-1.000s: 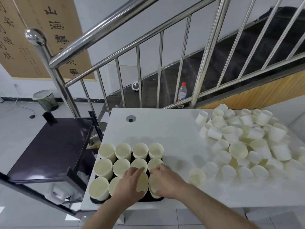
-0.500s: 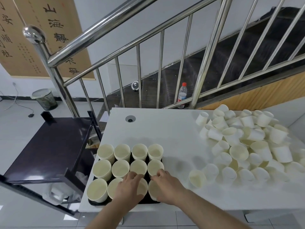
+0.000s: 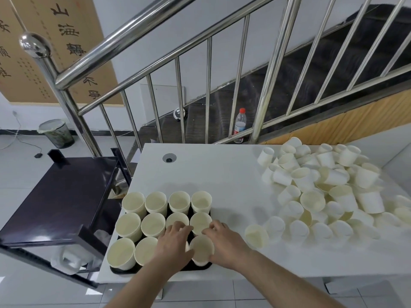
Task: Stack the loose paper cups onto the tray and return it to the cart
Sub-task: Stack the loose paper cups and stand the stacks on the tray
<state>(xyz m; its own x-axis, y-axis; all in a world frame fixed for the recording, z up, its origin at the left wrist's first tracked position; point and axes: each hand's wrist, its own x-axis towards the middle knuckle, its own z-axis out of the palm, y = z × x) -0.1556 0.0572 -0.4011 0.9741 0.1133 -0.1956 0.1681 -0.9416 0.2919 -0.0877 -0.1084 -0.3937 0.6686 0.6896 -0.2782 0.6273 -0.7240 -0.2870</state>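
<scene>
A black tray sits at the white table's front left corner, packed with three rows of upright cream paper cups. My left hand lies over a front-row cup, fingers spread and lightly bent. My right hand curves round the right side of the front-right cup, which shows between both hands. A big pile of loose paper cups covers the table's right half. One loose cup stands just right of my right hand.
The dark cart stands directly left of the table, its top shelf bare. A steel stair railing runs behind the table. A water bottle stands on the stairs, and a waste bin on the floor far left.
Both hands have drawn slightly apart and toward me over the front row, uncovering the front-right cup between them. The tray and the cup pile have not moved.
</scene>
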